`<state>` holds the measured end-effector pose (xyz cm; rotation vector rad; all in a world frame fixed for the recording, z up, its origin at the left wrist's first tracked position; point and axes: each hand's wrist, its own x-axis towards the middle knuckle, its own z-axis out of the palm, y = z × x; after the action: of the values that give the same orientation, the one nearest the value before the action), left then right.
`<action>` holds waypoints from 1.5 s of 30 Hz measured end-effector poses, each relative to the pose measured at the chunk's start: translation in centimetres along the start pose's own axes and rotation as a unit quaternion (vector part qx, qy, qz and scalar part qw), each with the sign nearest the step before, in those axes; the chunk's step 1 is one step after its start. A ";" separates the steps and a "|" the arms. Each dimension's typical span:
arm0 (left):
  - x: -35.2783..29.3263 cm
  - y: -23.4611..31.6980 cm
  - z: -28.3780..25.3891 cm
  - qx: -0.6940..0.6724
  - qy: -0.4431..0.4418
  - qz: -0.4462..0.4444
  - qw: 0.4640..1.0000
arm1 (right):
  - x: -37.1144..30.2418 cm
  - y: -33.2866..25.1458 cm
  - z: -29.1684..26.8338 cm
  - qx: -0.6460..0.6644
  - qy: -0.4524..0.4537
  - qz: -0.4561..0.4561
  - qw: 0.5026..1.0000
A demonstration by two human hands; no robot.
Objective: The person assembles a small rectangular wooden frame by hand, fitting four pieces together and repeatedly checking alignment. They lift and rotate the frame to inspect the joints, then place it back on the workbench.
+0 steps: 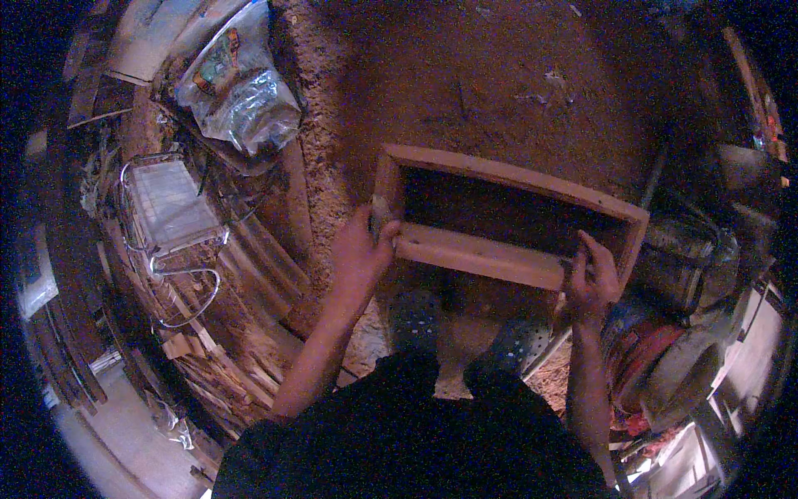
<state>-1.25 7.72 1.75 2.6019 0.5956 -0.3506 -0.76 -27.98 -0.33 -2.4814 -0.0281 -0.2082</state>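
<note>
We've got our left hand [357,243] curled and right hand [592,281] half-closed around a rectangular wooden frame [478,256] mid-view, at opposite ends, probably for balance.

Left of the dirt floor [465,91] lies a plastic bag [249,108]; nearer, a white panel [170,200] and wood scraps [229,370]; at right, a red bundle [650,345].

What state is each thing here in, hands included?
Wooden frame: held in both hands, four sides joined; inside too dark to judge.
Left hand: fingers closed on the frame's left end.
Right hand: gripping near its lower right corner.
Plastic bag: crumpled.
Perforated shoes: worn.
Wood scraps: lying loose.
</note>
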 end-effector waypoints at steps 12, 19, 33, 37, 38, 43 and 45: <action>0.8 -3.4 -5.6 -0.051 0.046 -0.014 0.998 | 0.3 0.3 0.1 -0.040 0.017 -0.040 0.998; -1.2 -4.4 0.0 -0.198 -0.075 -0.055 0.976 | 0.2 0.6 0.7 0.005 0.027 -0.033 0.999; -1.6 -4.8 0.3 -0.276 0.001 -0.038 0.960 | 0.0 0.7 0.5 0.013 0.003 0.011 1.000; -1.5 -4.0 2.0 -0.249 0.006 -0.026 0.968 | 0.0 0.8 0.4 0.037 -0.009 0.038 0.999; -1.2 -4.4 1.8 -0.243 -0.013 -0.019 0.970 | 0.1 0.9 0.5 0.029 -0.008 0.022 0.999; 0.5 -6.0 -0.8 -0.288 -0.031 -0.069 0.955 | 0.1 1.3 0.5 0.023 0.011 -0.029 0.999; 1.2 -5.1 -0.9 -0.343 0.047 -0.060 0.936 | 0.1 1.4 0.5 0.000 0.002 -0.022 1.000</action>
<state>-2.48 12.71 0.29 1.9211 0.7506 -0.0331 -0.48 -28.75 -1.54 -2.4828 -0.0805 -0.2325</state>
